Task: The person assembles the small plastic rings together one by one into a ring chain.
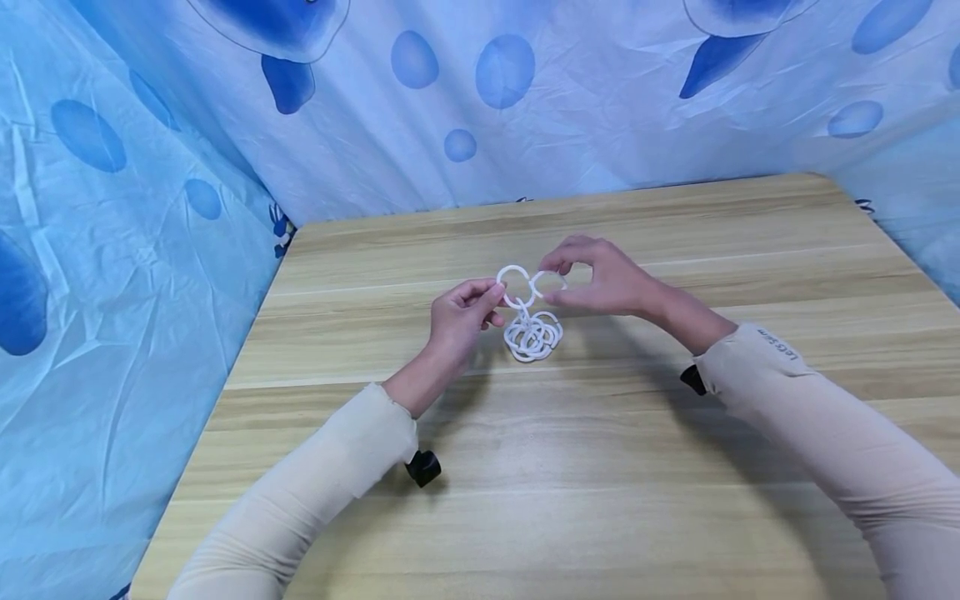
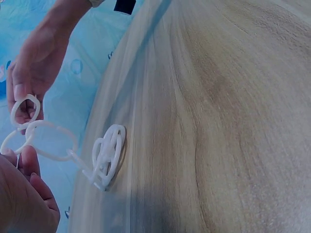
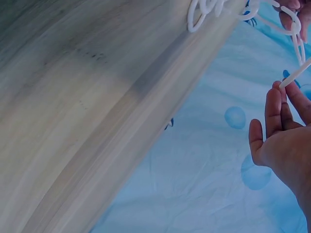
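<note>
My left hand [image 1: 463,321] pinches a white plastic ring [image 1: 513,267] between thumb and fingers, above the table. In my right hand [image 1: 600,277], thumb and fingertips grip another white ring [image 1: 533,286], which meets the left one. From the left hand's ring a short run of linked rings leads down to a heap of white linked rings [image 1: 531,342] on the table. The left wrist view shows a large ring [image 2: 75,141] joined between the held rings and the heap [image 2: 108,155]. In the right wrist view, a ring [image 3: 295,77] sits at the fingertips of the right hand [image 3: 286,136].
The wood-grain table [image 1: 525,483] spreads around both hands. Behind it and at the left hangs a blue patterned curtain [image 1: 360,142]. Small black devices [image 1: 424,468] show under the sleeves at both wrists.
</note>
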Demonstrator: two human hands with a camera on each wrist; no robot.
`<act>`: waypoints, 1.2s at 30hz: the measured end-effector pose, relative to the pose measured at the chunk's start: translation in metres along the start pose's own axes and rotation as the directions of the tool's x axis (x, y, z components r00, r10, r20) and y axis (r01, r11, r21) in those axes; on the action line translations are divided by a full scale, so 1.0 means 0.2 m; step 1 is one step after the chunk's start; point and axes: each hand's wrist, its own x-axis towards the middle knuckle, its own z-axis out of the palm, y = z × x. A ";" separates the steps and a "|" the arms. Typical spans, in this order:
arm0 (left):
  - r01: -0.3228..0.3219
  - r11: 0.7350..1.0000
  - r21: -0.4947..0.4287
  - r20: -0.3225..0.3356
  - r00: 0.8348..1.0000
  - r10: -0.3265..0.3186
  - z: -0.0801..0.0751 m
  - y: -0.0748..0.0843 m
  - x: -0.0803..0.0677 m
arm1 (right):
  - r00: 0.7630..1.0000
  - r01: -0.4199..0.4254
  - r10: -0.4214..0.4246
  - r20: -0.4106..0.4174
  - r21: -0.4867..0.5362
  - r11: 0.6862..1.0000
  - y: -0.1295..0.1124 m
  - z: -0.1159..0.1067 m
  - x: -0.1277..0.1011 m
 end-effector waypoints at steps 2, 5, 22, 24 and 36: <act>-0.002 1.000 0.000 0.002 1.000 0.002 0.00 0.00 0.00 | 1.000 0.004 -0.005 0.022 0.022 1.000 -0.01 0.01 0.00; -0.005 1.000 0.000 0.007 1.000 0.005 0.01 -0.01 0.00 | 0.998 0.011 -0.013 0.057 0.049 0.999 -0.02 0.02 0.01; 0.037 0.999 0.038 -0.005 0.999 -0.037 0.00 -0.01 0.00 | 0.980 0.195 -0.197 -0.020 -0.071 0.978 -0.01 0.05 0.03; 0.040 0.998 0.044 -0.001 0.999 -0.040 -0.01 -0.01 -0.01 | 0.979 0.201 -0.204 -0.020 -0.101 0.974 0.00 0.06 0.03; 0.107 0.987 0.118 0.133 0.983 -0.122 0.02 0.02 -0.01 | 0.975 0.214 -0.221 -0.023 -0.153 0.965 -0.03 0.09 0.02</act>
